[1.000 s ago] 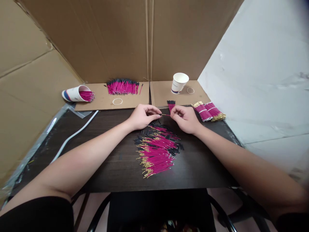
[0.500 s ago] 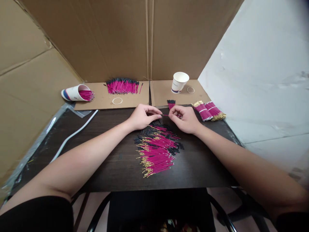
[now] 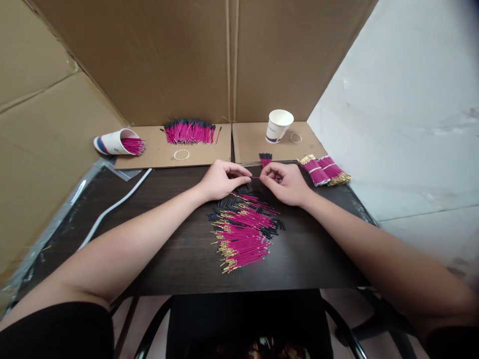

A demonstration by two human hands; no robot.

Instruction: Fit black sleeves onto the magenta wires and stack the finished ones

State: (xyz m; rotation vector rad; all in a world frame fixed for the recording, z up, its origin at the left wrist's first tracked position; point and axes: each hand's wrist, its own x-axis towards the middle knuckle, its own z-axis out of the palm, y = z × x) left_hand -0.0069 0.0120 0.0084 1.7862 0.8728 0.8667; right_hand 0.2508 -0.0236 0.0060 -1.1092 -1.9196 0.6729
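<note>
My left hand (image 3: 220,179) and my right hand (image 3: 286,183) meet above the dark table (image 3: 179,249), both pinched on one thin pink wire (image 3: 256,177) stretched between their fingertips. What the left fingertips hold besides the wire is too small to make out. Just below the hands lies a loose pile of pink wires with gold tips (image 3: 243,237), mixed with several short black sleeves (image 3: 224,203). A small bunch of black-tipped pink wires (image 3: 265,158) sits just beyond the right hand.
On cardboard at the back lie a row of black-tipped pink wires (image 3: 190,132), a tipped paper cup of wires (image 3: 116,142), an upright paper cup (image 3: 279,125) and two rubber bands (image 3: 181,154). Banded wire bundles (image 3: 324,171) lie right. A white cable (image 3: 112,207) runs left.
The two hands have drawn slightly closer together along the pink wire, so less of it shows between the fingertips. The piles and cups have not moved.
</note>
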